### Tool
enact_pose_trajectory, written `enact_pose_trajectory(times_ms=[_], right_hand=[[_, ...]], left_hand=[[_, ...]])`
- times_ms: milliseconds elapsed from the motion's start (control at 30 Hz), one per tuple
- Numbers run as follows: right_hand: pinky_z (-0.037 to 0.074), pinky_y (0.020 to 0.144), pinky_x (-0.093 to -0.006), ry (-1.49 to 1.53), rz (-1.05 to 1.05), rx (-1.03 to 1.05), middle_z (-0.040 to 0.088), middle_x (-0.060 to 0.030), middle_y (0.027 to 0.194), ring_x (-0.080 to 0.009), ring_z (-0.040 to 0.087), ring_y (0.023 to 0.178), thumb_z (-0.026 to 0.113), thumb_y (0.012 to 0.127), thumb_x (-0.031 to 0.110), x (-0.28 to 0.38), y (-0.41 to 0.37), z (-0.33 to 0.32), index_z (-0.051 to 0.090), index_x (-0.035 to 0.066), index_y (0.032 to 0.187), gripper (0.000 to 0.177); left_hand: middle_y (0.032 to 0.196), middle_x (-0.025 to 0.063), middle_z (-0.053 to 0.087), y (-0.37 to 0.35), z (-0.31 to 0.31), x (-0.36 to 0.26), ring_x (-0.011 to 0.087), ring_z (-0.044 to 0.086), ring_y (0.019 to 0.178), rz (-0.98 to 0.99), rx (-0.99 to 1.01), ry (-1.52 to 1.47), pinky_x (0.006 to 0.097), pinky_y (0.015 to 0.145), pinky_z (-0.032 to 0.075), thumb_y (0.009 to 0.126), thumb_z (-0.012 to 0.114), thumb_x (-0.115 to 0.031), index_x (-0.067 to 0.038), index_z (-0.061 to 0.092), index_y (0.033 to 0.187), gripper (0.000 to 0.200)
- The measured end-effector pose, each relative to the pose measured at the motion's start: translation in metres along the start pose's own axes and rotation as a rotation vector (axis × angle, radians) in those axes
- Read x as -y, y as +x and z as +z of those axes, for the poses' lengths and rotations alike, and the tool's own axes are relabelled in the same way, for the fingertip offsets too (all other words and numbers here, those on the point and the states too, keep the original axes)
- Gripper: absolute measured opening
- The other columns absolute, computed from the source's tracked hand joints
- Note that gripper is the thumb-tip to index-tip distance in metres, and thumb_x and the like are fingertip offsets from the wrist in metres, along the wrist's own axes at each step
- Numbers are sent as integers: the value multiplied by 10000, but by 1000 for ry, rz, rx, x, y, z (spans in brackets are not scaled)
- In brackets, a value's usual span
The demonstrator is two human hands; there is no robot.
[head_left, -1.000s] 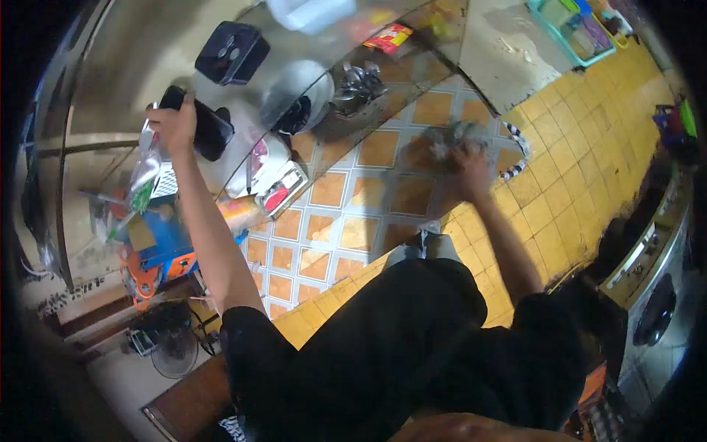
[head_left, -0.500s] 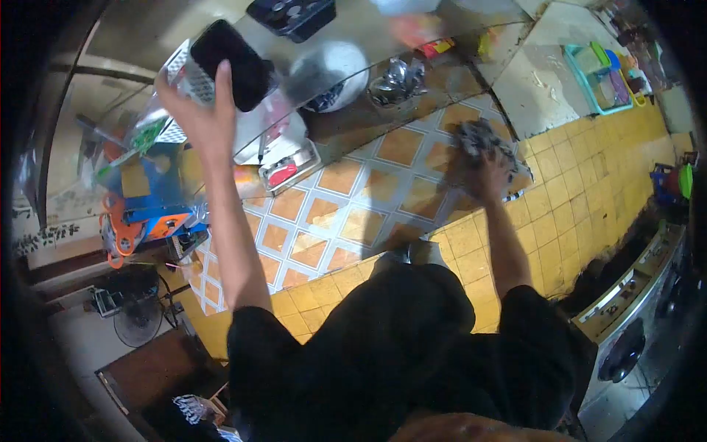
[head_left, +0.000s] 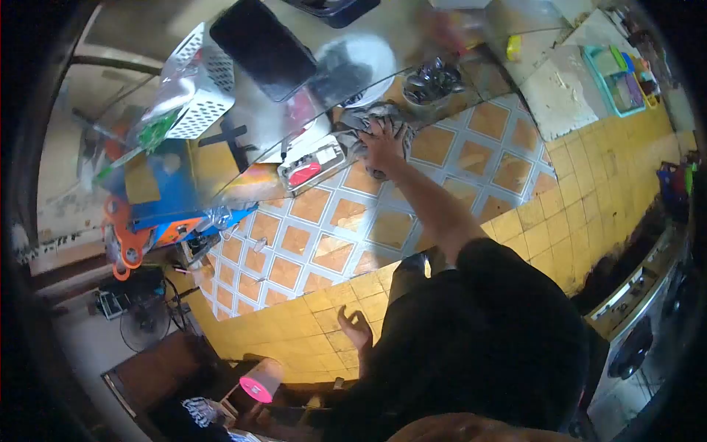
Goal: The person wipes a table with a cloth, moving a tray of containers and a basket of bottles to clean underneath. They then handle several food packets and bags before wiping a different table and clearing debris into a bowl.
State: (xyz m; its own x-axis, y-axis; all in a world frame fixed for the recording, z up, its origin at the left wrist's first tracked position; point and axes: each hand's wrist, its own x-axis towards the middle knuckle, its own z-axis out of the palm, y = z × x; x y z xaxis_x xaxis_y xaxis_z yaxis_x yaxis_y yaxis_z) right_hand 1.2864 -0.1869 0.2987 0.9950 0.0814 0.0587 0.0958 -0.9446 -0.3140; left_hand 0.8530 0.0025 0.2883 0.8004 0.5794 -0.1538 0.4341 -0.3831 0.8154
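Observation:
My right hand (head_left: 384, 147) presses a bunched grey cloth (head_left: 357, 121) onto the patterned table covering (head_left: 390, 227), near the glass shelf's edge. Just left of the cloth is a small tray (head_left: 324, 160) with a red item in it. My left hand (head_left: 357, 328) hangs low beside my body, over the yellow tiled floor, fingers curled apart and holding nothing. A black phone-like slab (head_left: 264, 50) lies on the glass above, beside a white perforated basket (head_left: 202, 103).
On the glass shelf are a white round container (head_left: 361, 62) and a dark tray (head_left: 335, 9). A teal basket (head_left: 615, 85) stands at the upper right, a fan (head_left: 143, 324) at the lower left. A pink-ended container (head_left: 259, 383) is near the bottom.
My right hand has moved left across the table with the cloth. My left hand has left the black slab and dropped to my side. A pink-ended container has come into view.

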Motion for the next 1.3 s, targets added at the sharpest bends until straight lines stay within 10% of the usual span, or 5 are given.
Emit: enact_pose_trajectory(times_ms=[500, 700, 733, 900, 1300], right_hand=[[382, 989, -457, -86, 257, -8, 491, -152, 1289, -359, 495, 1149, 573, 780, 252, -231, -73, -30, 570, 163, 1187, 416], [495, 780, -470, 210, -372, 70, 610, -171, 904, -370, 595, 893, 664, 640, 228, 46, -118, -35, 606, 70, 925, 331], [469, 846, -478, 250, -264, 469, 599, -184, 1022, -392, 570, 971, 636, 675, 205, 85, -129, -1, 605, 80, 946, 300], [219, 1013, -651, -200, -622, 269, 363, -129, 1417, -386, 312, 1304, 536, 770, 210, 234, -203, 98, 571, 176, 1195, 428], [309, 1022, -574, -154, -209, 128, 388, -89, 1409, -382, 378, 1263, 589, 760, 443, 43, -116, 58, 501, 248, 1295, 576]], left_hand=[[1191, 193, 503, -24, -2, 121, 269, 629, 818, -158, 86, 93, 336, 654, 519, 840, 609, -80, 15, 457, 1215, 416], [1160, 171, 548, -55, -15, 129, 276, 642, 813, -291, 76, 16, 346, 674, 528, 851, 583, -111, 10, 494, 1189, 369], [1144, 170, 558, -55, -17, 131, 275, 645, 817, -299, 90, -6, 346, 666, 529, 852, 580, -116, 5, 504, 1180, 357], [1118, 167, 579, -47, -35, 118, 271, 649, 832, -275, 64, 4, 337, 690, 538, 862, 617, -136, 10, 529, 1150, 335], [1005, 129, 647, -83, -18, 187, 269, 651, 877, -484, 10, -55, 344, 751, 518, 833, 660, -175, -28, 594, 1078, 293]])
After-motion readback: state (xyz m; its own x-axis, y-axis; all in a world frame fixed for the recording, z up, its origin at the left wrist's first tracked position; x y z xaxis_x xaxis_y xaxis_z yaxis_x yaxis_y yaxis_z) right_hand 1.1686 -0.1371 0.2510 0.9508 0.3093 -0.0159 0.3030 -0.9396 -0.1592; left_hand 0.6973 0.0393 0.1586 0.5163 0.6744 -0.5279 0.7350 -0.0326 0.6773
